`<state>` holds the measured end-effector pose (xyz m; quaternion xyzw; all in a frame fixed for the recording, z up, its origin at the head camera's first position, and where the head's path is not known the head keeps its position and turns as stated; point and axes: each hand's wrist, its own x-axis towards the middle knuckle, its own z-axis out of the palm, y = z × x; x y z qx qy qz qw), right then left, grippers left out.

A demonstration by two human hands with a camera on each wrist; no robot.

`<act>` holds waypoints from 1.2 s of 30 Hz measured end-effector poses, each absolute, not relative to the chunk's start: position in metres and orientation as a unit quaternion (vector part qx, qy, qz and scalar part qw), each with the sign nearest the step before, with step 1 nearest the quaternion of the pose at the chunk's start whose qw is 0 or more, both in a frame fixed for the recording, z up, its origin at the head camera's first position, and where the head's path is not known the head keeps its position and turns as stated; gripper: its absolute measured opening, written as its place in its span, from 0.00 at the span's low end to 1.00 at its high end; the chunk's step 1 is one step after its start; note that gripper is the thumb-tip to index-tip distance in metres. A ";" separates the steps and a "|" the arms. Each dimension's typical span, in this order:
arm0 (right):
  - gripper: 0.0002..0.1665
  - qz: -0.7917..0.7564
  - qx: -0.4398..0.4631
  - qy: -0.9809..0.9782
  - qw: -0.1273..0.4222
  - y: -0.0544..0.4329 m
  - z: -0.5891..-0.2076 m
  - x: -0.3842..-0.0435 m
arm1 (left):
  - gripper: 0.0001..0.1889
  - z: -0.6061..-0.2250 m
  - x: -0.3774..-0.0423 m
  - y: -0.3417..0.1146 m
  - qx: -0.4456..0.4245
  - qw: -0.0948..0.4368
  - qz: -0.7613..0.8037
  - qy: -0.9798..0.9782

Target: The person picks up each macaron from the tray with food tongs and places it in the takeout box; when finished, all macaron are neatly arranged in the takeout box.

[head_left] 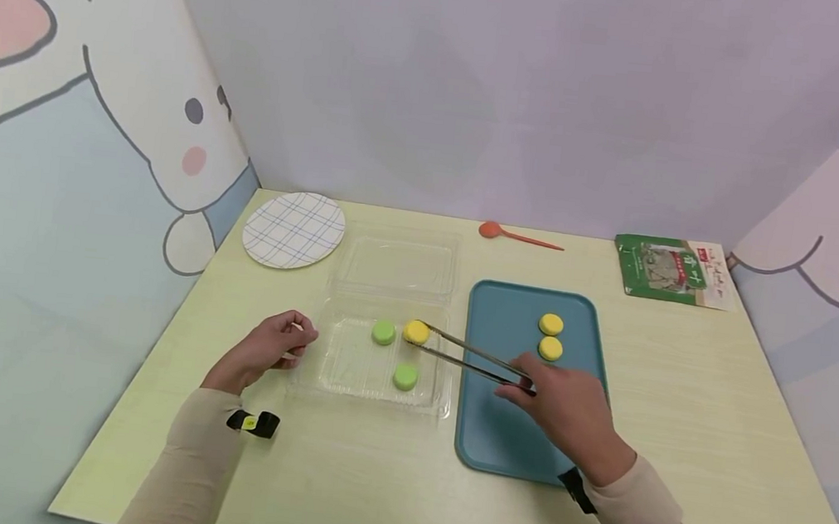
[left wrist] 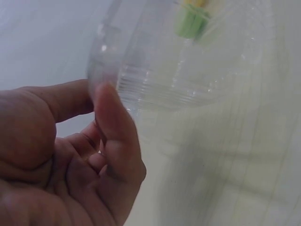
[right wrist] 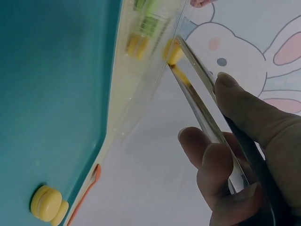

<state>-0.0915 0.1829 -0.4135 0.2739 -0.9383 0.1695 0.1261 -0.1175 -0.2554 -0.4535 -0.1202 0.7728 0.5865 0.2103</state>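
Note:
A clear plastic clamshell box (head_left: 347,365) lies with its lid laid back. My left hand (head_left: 279,341) pinches the box's left rim between thumb and curled index finger, as the left wrist view shows. Tongs (head_left: 475,350) are held in my right hand (head_left: 564,404), fingers and thumb around their arms. Between the tong tips is a yellow macaron (head_left: 417,332), over the right part of the box; whether it touches the base I cannot tell. Two green macarons, one at the back (head_left: 383,332) and one nearer the front (head_left: 405,376), sit inside the box.
Right of the box is a blue tray (head_left: 498,302) holding two yellow macarons (head_left: 551,337), partly under my right arm. A checked plate (head_left: 293,230) lies at the back left, an orange spoon (head_left: 491,230) at the back, and a green snack pouch (head_left: 669,270) at the back right.

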 end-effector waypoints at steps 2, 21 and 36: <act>0.23 0.171 0.280 -0.936 0.126 0.180 -0.413 -0.092 | 0.09 -0.454 -0.117 -0.255 -0.119 0.211 0.587 0.772; 0.21 0.144 0.356 -0.914 0.135 0.156 -0.412 -0.094 | 0.10 -0.454 -0.119 -0.256 -0.123 0.213 0.576 0.780; 0.19 0.107 0.382 -0.913 0.093 0.133 -0.407 -0.095 | 0.10 -0.455 -0.119 -0.256 -0.123 0.214 0.580 0.777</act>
